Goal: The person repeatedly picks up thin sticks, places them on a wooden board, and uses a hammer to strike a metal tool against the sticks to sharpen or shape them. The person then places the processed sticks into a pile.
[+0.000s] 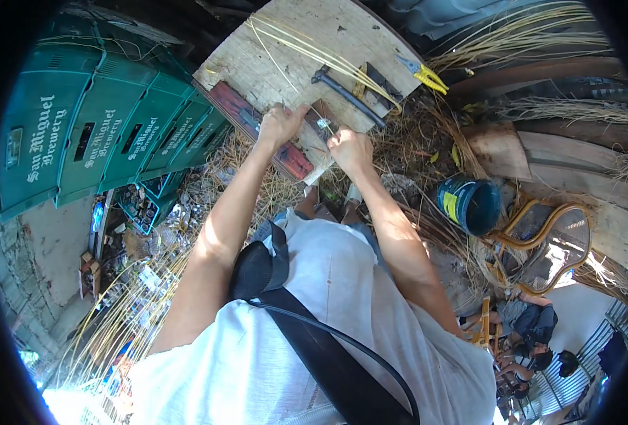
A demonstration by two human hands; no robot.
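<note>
My left hand (280, 124) is closed at the near edge of a worn wooden board (342, 35), gripping something small and thin that I cannot make out. My right hand (349, 149) sits close beside it, pinching a small pale strip or metal piece (323, 125) between the two hands. Under both hands lies a reddish wooden bar (293, 159). Thin yellow rattan strands (314, 49) run across the board above the hands. A dark hammer (346, 92) lies on the board just beyond my right hand.
Yellow-handled pliers (422, 73) rest at the board's far right edge. Green plastic crates (108, 134) are stacked at the left. A dark bucket (470, 205) and a rattan frame (541, 248) stand at the right. Loose rattan strips litter the ground. Other people sit at the lower right (534, 326).
</note>
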